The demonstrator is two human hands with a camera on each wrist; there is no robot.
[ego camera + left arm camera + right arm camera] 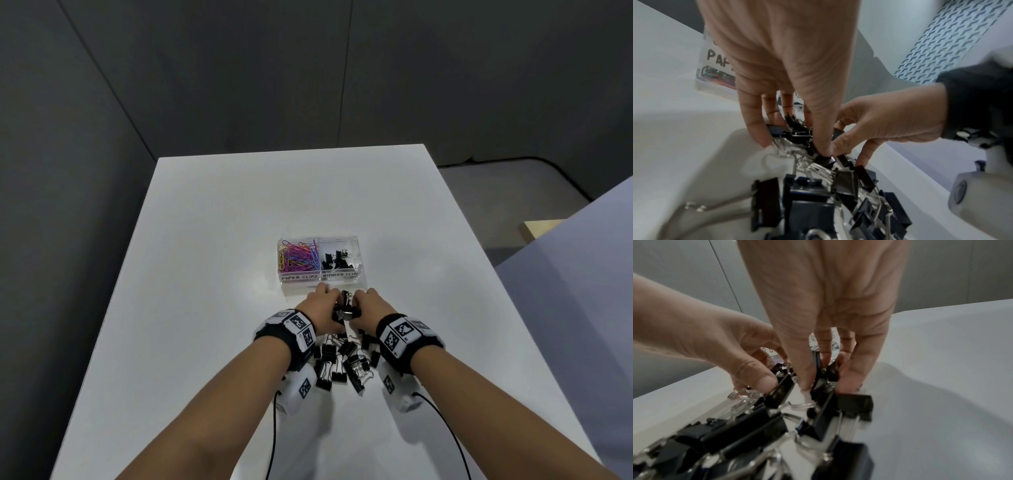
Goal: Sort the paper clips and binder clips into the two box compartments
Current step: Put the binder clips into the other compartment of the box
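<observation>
A clear two-compartment box [356, 255] stands on the white table [205, 240]. Coloured paper clips [297, 257] fill its left half, and a few black binder clips [337, 259] lie in its right half. Just in front of the box, my left hand [320, 305] and right hand [368, 303] meet around a bunch of black binder clips [346, 305]. Fingers of both hands curl round that bunch [797, 134] [824, 382]. A loose pile of binder clips [342, 363] lies on the table between my wrists.
The box carries labels reading PAPER CLIPS [299, 277] and BINDER CLIPS [340, 274]. Thin black cables [442, 421] trail from the wrist cameras toward the table's near edge. A second pale surface [565, 274] lies to the right of the table.
</observation>
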